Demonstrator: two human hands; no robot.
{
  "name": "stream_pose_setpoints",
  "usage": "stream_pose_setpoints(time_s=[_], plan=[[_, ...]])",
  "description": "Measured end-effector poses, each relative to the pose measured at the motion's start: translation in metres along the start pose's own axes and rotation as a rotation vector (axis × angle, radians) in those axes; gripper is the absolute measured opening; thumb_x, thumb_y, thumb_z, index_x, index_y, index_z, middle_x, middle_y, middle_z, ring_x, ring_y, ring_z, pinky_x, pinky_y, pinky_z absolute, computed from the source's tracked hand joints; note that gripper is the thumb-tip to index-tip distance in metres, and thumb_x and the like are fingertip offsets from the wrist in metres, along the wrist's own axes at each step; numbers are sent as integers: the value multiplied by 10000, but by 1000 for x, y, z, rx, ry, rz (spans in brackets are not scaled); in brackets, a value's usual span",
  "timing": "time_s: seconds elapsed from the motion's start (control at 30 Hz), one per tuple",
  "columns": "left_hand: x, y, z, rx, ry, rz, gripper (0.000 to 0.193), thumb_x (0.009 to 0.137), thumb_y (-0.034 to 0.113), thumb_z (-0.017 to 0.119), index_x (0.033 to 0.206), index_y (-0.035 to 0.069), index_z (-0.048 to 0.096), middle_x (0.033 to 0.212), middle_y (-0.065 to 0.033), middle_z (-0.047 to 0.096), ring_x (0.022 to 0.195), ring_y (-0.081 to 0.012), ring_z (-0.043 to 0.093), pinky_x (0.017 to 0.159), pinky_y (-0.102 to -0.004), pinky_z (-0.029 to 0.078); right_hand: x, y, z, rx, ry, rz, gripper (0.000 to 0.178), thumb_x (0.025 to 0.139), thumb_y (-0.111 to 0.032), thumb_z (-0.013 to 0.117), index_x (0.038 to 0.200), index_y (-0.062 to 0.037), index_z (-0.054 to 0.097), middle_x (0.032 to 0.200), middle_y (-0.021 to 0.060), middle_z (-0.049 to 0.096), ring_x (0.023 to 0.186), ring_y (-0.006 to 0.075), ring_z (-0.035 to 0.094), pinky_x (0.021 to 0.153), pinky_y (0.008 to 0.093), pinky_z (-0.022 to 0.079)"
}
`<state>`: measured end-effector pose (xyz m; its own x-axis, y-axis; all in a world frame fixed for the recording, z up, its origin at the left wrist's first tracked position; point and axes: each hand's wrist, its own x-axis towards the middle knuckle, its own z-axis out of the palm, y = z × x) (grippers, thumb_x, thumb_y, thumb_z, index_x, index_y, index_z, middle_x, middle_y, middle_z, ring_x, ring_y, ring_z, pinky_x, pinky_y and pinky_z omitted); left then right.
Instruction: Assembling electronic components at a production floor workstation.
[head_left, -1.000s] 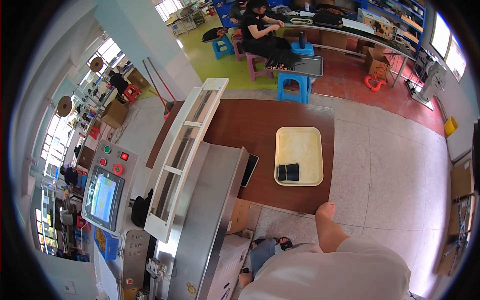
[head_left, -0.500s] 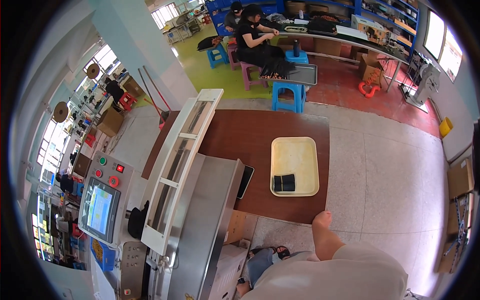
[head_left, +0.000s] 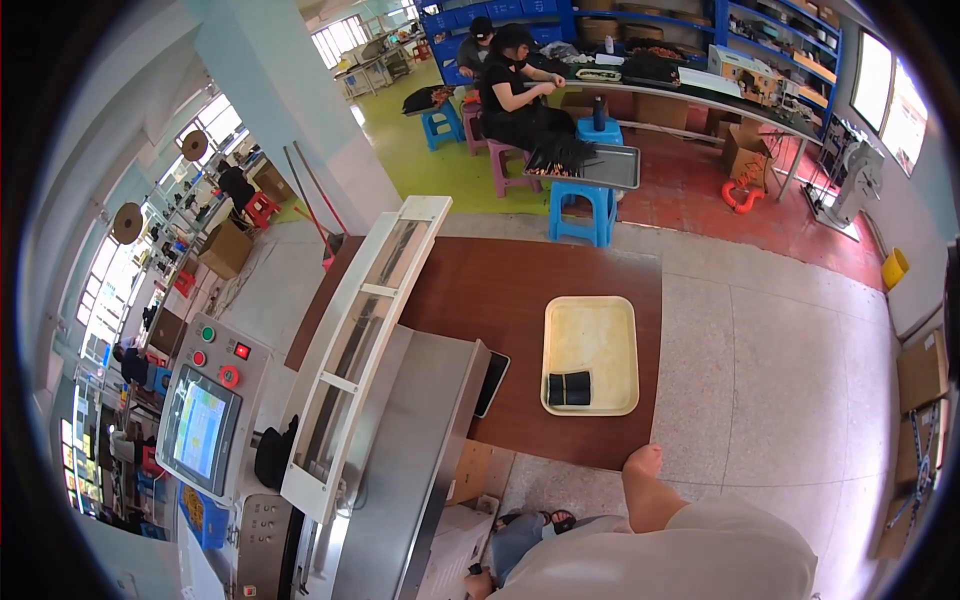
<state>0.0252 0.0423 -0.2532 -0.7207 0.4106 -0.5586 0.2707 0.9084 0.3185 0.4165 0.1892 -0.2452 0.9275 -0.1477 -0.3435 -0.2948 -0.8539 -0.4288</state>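
The tray (head_left: 590,340) lies on the bench (head_left: 470,275), with a black bundle (head_left: 577,389) inside it, in its near left corner. A narrow light band (head_left: 563,388) crosses the middle of the bundle, probably to keep it together, and the tray's raised sides would stop it sliding off. The right hand (head_left: 643,462) is just off the tray's near right corner, beside the bench's edge; whether its fingers are spread or pressed together, or touch that edge, I cannot tell. The left hand (head_left: 480,583) is well to the near left of the tray, cut by the frame, so its state cannot be told either. Left of the tray, what looks like a phone (head_left: 492,384) lies beside the machine (head_left: 410,420), perhaps tucked out of the way. Farther left is a white-framed guard (head_left: 340,382), its clear windows presumably there for looking through, and beyond it a screen (head_left: 200,430), tilted seemingly for easy reading.
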Motion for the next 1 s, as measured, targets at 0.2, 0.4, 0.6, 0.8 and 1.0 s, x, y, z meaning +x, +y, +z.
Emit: stream_pose_setpoints(time_s=[0.2, 0.4, 0.6, 0.8, 1.0], plan=[[7, 3, 8, 156, -2, 138, 364, 535, 324, 673, 717, 12, 637, 653, -179, 611, 647, -316, 620, 593, -407, 488, 3, -4, 3, 6, 35, -19, 411, 829, -259, 285, 814, 0, 604, 846, 226, 594, 792, 413, 562, 708, 490, 441], [26, -28, 18, 331, 11, 248, 366, 567, 320, 648, 740, -1, 624, 678, -205, 608, 674, -343, 614, 610, -422, 486, 0, -15, -3, 25, 26, 9, 423, 831, -257, 287, 797, 24, 602, 834, 248, 583, 776, 430, 552, 712, 499, 429], [47, -30, 33, 356, 18, 292, 366, 574, 320, 641, 750, 0, 623, 688, -211, 607, 685, -351, 611, 617, -427, 486, 2, -9, -1, 2, 38, 7, 413, 830, -270, 286, 825, 0, 598, 843, 231, 590, 790, 423, 556, 712, 496, 433], [62, -24, 41, 368, 25, 325, 366, 575, 321, 637, 759, 5, 624, 696, -213, 607, 694, -356, 609, 623, -432, 485, -1, -9, -3, -31, -7, 17, 416, 833, -298, 275, 863, -36, 596, 866, 208, 600, 815, 409, 564, 719, 494, 438], [61, -42, 44, 405, 10, 334, 367, 577, 323, 633, 767, 9, 626, 704, -215, 606, 704, -361, 606, 630, -437, 484, -1, -13, -3, -16, 34, 25, 420, 834, -262, 270, 831, -1, 599, 853, 234, 586, 796, 433, 549, 722, 501, 430]])
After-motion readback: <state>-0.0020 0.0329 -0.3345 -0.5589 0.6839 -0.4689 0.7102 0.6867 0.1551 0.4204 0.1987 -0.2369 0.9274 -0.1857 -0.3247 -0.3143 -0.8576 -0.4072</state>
